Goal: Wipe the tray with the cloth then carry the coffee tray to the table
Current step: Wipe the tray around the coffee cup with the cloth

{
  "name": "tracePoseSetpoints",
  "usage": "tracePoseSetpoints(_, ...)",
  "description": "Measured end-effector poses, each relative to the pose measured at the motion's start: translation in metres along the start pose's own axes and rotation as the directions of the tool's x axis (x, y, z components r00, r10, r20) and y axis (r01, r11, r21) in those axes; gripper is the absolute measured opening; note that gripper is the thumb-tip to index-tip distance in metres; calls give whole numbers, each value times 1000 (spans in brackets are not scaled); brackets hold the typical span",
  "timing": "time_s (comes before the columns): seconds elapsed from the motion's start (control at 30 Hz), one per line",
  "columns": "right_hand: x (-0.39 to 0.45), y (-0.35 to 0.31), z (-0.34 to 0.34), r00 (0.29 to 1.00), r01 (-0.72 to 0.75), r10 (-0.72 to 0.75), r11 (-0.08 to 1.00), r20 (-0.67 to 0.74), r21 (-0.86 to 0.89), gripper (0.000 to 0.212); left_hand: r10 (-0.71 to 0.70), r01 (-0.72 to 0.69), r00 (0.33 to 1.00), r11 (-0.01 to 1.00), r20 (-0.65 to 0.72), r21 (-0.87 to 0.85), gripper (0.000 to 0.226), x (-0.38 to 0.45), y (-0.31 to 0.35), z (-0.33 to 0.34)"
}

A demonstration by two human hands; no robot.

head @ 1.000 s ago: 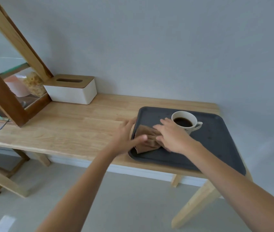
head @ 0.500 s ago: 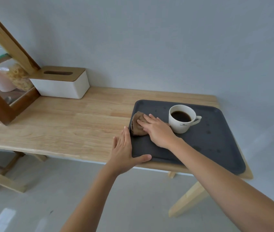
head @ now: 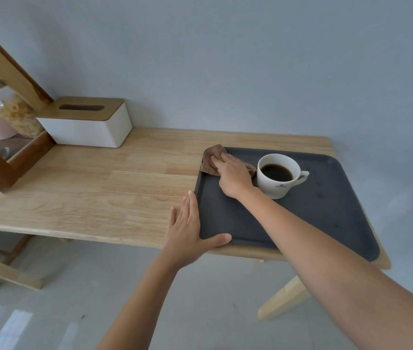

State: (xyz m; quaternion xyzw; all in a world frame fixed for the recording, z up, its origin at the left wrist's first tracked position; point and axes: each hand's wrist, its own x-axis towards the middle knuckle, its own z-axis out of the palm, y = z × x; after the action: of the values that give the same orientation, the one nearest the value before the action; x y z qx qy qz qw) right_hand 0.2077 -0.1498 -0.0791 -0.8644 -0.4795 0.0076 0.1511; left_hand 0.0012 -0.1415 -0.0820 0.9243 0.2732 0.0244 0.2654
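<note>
- Left hand (head: 186, 231) nearest the camera: flat, fingers spread and straight along the outside of the tray's left edge, thumb hooked over the near-left corner of the rim. Nothing gripped; it presses against the tray.
- Right hand (head: 233, 176) farther in, palm down, fingers flattened on the brown cloth (head: 213, 157), pinning it to the tray floor.
- Dark grey tray (head: 326, 223) sits at the right end of the wooden table (head: 99, 193), its near edge close to the table's front edge.
- Cloth bunched in the tray's far-left corner, one fold riding up over the rim.
- White cup (head: 277, 176) of black coffee stands on the tray just right of the right hand, handle pointing right.
- Farther left, against the wall: white tissue box (head: 86, 125) with wooden lid.
- Wooden-framed glass shelf unit (head: 5, 137) at far left, touching the box.
</note>
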Motion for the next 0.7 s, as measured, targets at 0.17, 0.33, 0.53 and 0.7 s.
tracePoseSetpoints(0.17,-53,-9,-6,987,164,-163,983,-10,89,53,15,-17,999,999,-46,-34,126,-3,2,-2)
tracePoseSetpoints(0.33,-114,-2,-18,976,203,-212,966,41,161,50,29,-33,998,997,-64,-70,128,-3,1,-2)
tracePoseSetpoints(0.53,-168,42,-48,971,161,-198,955,133,247,46,22,-24,999,997,-30,-75,129,-2,0,-2)
tracePoseSetpoints(0.7,-201,98,-70,987,70,-103,966,121,250,45,26,-28,999,996,-23,-86,127,-1,0,-3)
